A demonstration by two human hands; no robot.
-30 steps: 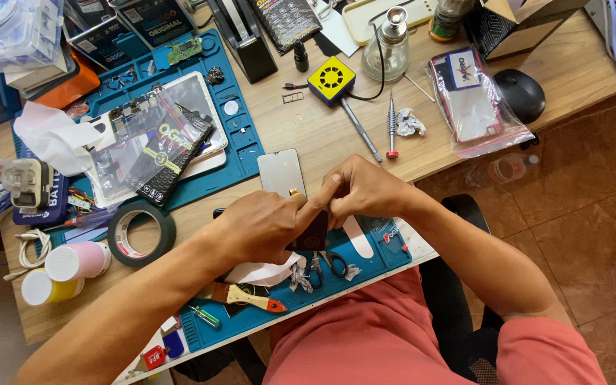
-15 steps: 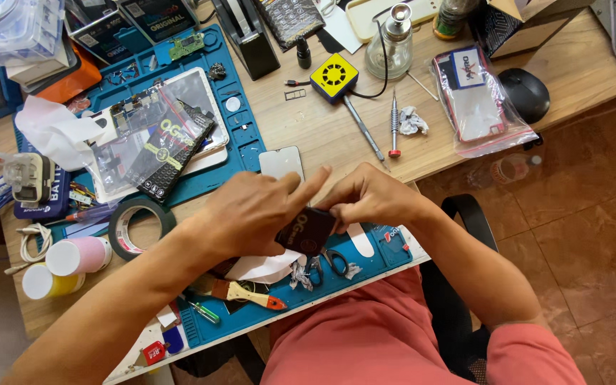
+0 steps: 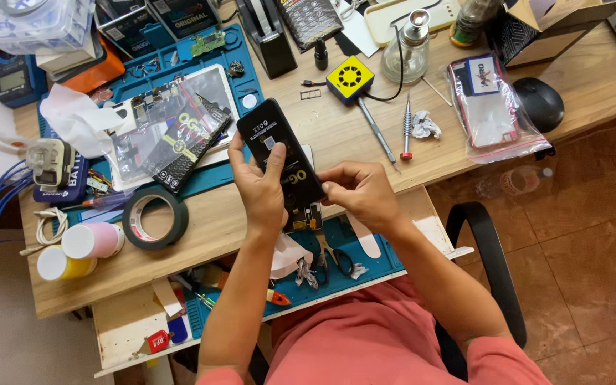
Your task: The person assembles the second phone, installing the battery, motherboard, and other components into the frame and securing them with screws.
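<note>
Black phone screen (image 3: 283, 153), pinched between our left hand (image 3: 259, 187) and right hand (image 3: 361, 191) fingers, above the cluttered wooden desk (image 3: 336, 139) near its front edge; brown tiled floor (image 3: 586, 235) beside.

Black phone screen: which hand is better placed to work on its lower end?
Right, probably. The right hand already pinches the lower end of the black phone screen, while the left hand wraps its middle and props it up, so it looks tied up as support.

Black tape roll (image 3: 155, 217), yellow square gadget (image 3: 349, 78), glass bottle (image 3: 404, 50), black mouse (image 3: 542, 103), red-tipped screwdriver (image 3: 407, 127) on wooden desk (image 3: 351, 139).
</note>
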